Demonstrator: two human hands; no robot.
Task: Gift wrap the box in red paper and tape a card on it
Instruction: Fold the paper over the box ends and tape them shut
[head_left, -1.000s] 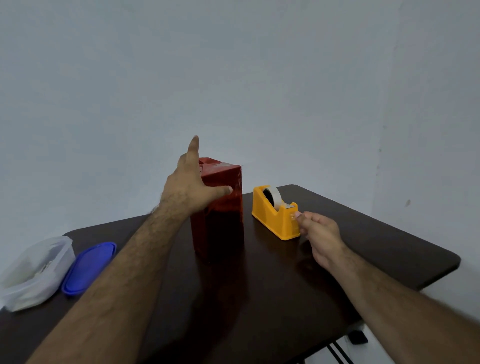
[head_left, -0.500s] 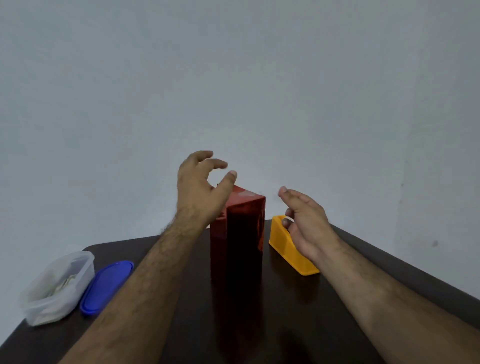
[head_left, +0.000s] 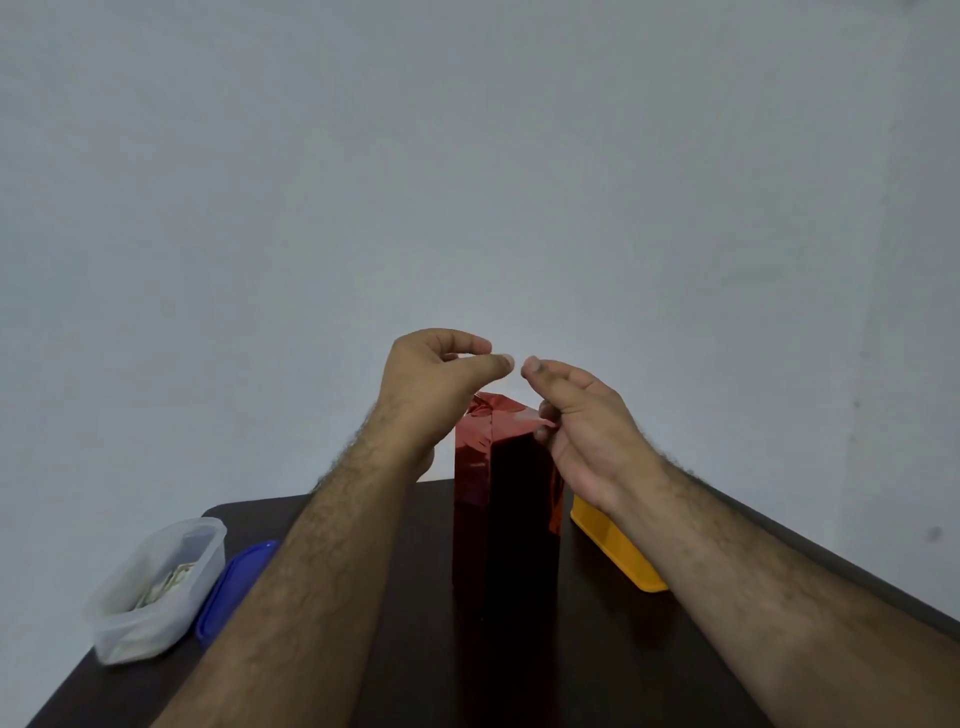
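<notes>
Wrapping looks largely finished in the head view, the only one given: the box stands upright on end near the middle of the dark table, fully covered in glossy red paper, with folded flaps gathered and creased on its top face. Both hands are raised above and just in front of that top. The left hand has thumb and forefinger drawn close together, and the right hand has its fingers curled with the forefinger reaching toward the left thumb; the fingertips of the two hands are almost touching. Something thin and clear, perhaps a strip of tape, may be stretched between them, but it is too faint to confirm, so I cannot tell whether either hand is pinched on anything. The yellow tape dispenser sits just right of the box, partly hidden behind the right forearm. At the left edge of the table stands a clear plastic container with some paper items inside, and its blue lid lies just beside it. No card is on the box or plainly visible anywhere. My judgement is that the paper stage is done or needs only a last piece of tape on the top folds, while fetching the card and taping it on are still to do.
</notes>
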